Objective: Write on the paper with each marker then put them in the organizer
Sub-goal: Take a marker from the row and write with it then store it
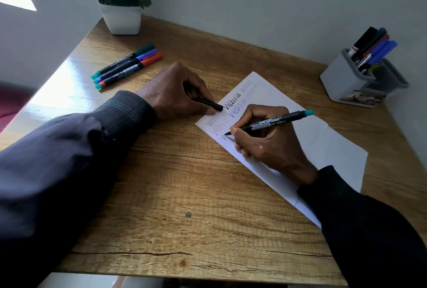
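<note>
The paper (323,140) is lying angled on the right of the table (184,195), with bare wood stretching to the near edge. The right hand (265,140) is pinching a black marker (272,122), tip touching the sheet. The left hand (178,93) is gripping a black cap (210,103) at the paper's corner.

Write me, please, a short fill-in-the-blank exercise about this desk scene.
1. The right hand presses the tip of a marker onto the ____.
2. ____ capped markers lie together near the plant pot.
3. The left hand holds a cap coloured ____.
4. The organizer stands at the desk's far ____ corner.
Missing words: paper; three; black; right.
</note>
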Demonstrator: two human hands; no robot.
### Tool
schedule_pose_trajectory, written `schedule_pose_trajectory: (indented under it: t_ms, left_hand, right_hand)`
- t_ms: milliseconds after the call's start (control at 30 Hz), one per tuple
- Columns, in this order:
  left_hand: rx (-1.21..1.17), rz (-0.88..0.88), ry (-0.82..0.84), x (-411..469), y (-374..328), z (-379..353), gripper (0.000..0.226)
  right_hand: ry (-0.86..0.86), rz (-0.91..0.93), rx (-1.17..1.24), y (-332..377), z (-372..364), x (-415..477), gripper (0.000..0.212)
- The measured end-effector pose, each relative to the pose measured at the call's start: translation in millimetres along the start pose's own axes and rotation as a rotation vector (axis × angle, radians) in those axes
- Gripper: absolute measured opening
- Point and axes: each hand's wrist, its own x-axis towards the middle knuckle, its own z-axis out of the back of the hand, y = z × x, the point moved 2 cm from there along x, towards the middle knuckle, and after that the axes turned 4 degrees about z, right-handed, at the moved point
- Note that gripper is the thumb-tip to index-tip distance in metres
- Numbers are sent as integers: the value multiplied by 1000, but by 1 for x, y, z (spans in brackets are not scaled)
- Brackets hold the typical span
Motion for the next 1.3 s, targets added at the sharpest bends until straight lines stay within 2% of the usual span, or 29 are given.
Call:
schedule_pose_trajectory:
  t_ms: [200, 367, 800, 1300]
  left_hand:
    - [6, -1, 2, 0, 0, 0, 19]
    - [4, -6, 4, -1, -2, 1, 16]
    - [-4, -8, 12, -1, -1, 0, 16]
    - [15, -15, 13, 0, 0, 1, 19]
  right_hand:
    - [-11, -27, -19, -1, 0, 1, 12]
    - [3, -52, 70, 2, -2, -1, 16]
    - [-28, -62, -6, 1, 0, 0, 17]
    - [-57, -69, 21, 0, 0, -1, 18]
